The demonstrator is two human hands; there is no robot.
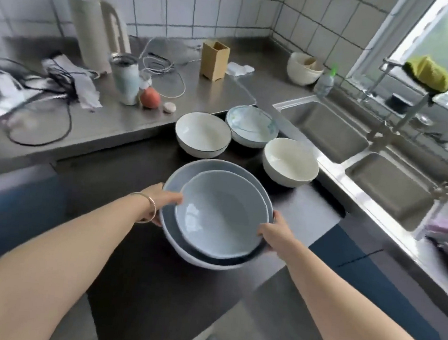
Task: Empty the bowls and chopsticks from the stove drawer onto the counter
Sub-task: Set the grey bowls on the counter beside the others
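I hold a stack of blue-grey bowls [221,215] over the dark stove top [124,177], a smaller light-blue bowl nested inside a wider one. My left hand [160,202] grips the stack's left rim, and my right hand [271,233] grips its right rim. Beyond the stack stand three more bowls on the stove surface: a white bowl with a dark rim [203,134], a blue-patterned bowl [251,124] and a cream bowl [290,162]. No chopsticks or drawer are visible.
The steel counter [108,121] at the left carries a kettle [94,25], a tumbler [126,80], a peach [150,97], cables and a wooden holder [214,60]. A double sink [354,154] lies at the right, with a white bowl [303,68] and a bottle [324,82] behind it.
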